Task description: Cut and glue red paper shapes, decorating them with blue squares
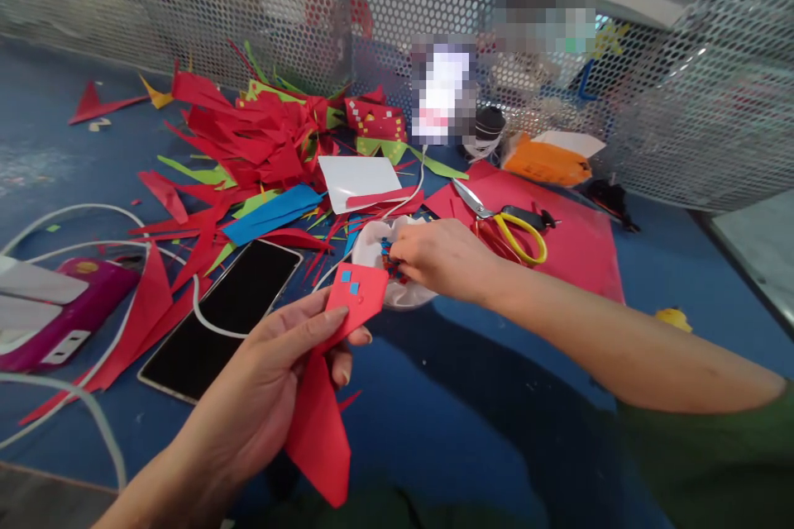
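Note:
My left hand [279, 355] is closed on a folded red paper strip [323, 438], its thumb pressed on the upper part. Two small blue squares sit on that upper end, and the strip's tail hangs below my fingers. My right hand [434, 256] reaches into a white, bag-lined bowl [409, 297] with small blue and red bits inside. Its fingertips are pinched together among the bits; whether a piece is between them is hidden.
A heap of red and green paper scraps [266, 132] fills the back left. Yellow-handled scissors [521, 240] lie on a red sheet [583, 252]. A black phone [223, 322], white cables and a purple device [68, 306] are at left. A lit phone [442, 91] leans against the perforated wall.

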Demonstrator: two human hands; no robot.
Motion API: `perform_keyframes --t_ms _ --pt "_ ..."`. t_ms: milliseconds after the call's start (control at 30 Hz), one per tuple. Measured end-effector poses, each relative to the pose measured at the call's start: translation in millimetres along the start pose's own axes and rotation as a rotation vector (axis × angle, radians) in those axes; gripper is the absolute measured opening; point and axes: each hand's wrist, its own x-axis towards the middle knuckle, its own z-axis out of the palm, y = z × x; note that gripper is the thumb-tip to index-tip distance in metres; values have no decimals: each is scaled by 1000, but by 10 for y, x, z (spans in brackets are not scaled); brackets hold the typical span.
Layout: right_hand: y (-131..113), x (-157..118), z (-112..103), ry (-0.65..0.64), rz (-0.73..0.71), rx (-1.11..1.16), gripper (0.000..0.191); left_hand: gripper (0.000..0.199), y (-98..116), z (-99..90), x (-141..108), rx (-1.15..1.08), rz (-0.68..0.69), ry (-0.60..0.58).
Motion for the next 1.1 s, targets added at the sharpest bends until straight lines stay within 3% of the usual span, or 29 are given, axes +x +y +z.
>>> perform_keyframes --t_ms 833,1100 --pt "0 23 18 -25 26 -30 20 15 -10 -23 10 -6 26 -25" --pt "18 24 17 91 75 80 20 14 -12 -26 11 -9 24 -25"
